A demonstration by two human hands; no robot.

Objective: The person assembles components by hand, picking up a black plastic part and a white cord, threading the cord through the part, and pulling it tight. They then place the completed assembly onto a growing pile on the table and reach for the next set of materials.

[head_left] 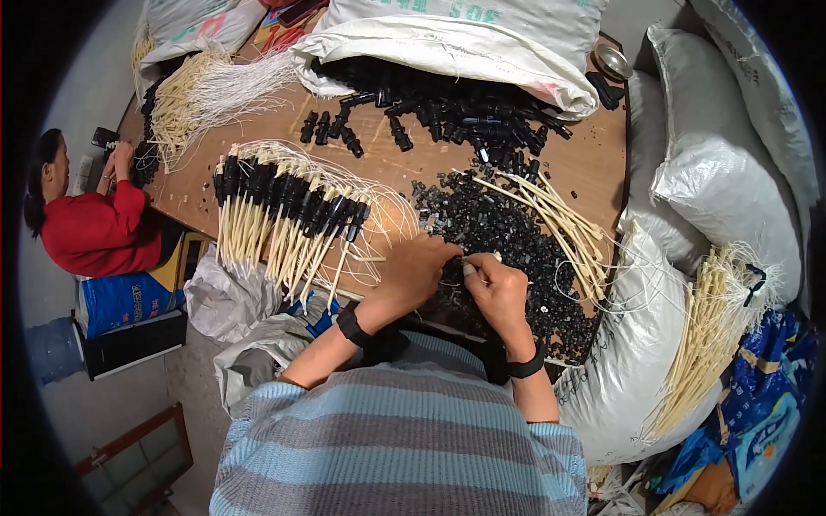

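Left hand (417,268) and right hand (499,291) are almost meeting, fingers pinched in, right by the near side of a pile of black bits (477,206). Can't tell what's between the fingertips or if either one's gripping anything, it's too small to make out. Black wristbands (351,327) on both wrists.

Taking the hands as the clock's centre, the bits fan out over the brown surface (598,159) from 12 round to about 4. Some cream cords (585,234) lie at 2, partly over the bits, thin white strings trailing off them. Between 9 and 10 there's a tidy row of sleeved cords (267,193), black sleeves near the top. Straight up at 12, black tubes (508,120) spill from a white sack (516,34). Metal bowl (613,62) at 1, big sacks (723,172) stacked around 3. Co-worker (103,224) in red sits off toward 9.
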